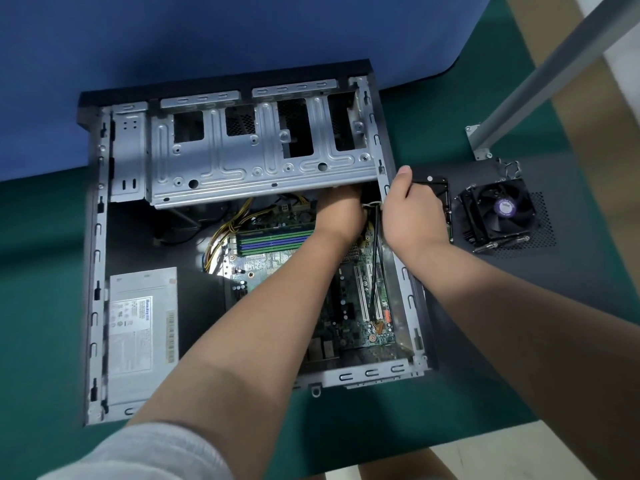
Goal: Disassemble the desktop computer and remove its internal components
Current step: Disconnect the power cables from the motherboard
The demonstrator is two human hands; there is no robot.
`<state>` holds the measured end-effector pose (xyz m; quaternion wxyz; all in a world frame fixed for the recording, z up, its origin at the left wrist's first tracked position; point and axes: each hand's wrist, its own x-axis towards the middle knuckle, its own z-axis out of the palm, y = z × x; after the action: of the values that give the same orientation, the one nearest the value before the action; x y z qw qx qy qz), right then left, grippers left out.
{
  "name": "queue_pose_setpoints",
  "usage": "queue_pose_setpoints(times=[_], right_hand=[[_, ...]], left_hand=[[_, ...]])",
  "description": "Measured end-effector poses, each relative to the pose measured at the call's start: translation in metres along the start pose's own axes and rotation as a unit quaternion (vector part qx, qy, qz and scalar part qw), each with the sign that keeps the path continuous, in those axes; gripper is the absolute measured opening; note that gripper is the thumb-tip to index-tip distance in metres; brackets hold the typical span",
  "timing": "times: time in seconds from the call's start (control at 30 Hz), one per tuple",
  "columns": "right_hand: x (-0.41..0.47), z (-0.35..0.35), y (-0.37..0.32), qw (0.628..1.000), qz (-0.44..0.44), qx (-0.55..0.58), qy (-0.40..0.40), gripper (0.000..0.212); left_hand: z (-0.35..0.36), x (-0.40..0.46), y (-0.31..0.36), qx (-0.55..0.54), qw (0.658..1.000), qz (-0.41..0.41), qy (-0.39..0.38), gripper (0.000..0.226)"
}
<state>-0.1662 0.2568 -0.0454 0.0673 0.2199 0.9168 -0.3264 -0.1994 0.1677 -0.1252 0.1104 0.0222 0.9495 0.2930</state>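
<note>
The open desktop case (95, 237) lies flat on a green mat. Inside it are the motherboard (277, 261), RAM sticks (273, 239), a grey power supply (138, 327) and a metal drive cage (256, 161). My left hand (341, 213) reaches under the cage's right end, where its fingers are hidden. My right hand (412, 213) grips a black hard drive (438, 188) just outside the case's right wall. Black cables (375, 265) run between my two hands.
A CPU cooler with a black fan (498, 209) rests on the removed side panel (554, 271) to the right. Yellow power wires (221, 233) loop beside the RAM. A grey metal post (554, 64) rises at the upper right. Blue cloth (207, 36) lies behind the case.
</note>
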Motion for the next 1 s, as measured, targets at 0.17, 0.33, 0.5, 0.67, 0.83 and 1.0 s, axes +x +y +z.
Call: queue_pose_setpoints(times=[0.17, 0.33, 0.5, 0.67, 0.83, 1.0], right_hand=[[0.0, 0.0, 0.001, 1.0, 0.001, 0.003, 0.0, 0.061], [-0.001, 0.0, -0.001, 1.0, 0.002, 0.001, -0.002, 0.061], [-0.002, 0.001, -0.002, 1.0, 0.001, -0.029, 0.009, 0.062], [-0.009, 0.001, -0.005, 0.992, -0.09, -0.075, 0.055, 0.043], [-0.017, -0.001, -0.007, 0.959, -0.222, -0.145, 0.099, 0.039], [-0.021, -0.002, -0.01, 0.93, -0.285, -0.202, 0.116, 0.04]], left_hand=[[0.001, -0.025, 0.005, -0.043, 0.999, 0.015, -0.004, 0.011], [-0.004, -0.033, 0.003, -0.059, 0.998, -0.005, 0.015, 0.007], [-0.016, -0.042, 0.006, -0.043, 0.999, -0.007, -0.024, 0.009], [-0.039, -0.072, -0.002, 0.023, 1.0, 0.011, -0.008, 0.035], [-0.078, -0.098, -0.011, 0.053, 0.995, 0.077, 0.045, 0.041], [-0.119, -0.118, -0.039, 0.102, 0.978, 0.101, 0.153, 0.037]])
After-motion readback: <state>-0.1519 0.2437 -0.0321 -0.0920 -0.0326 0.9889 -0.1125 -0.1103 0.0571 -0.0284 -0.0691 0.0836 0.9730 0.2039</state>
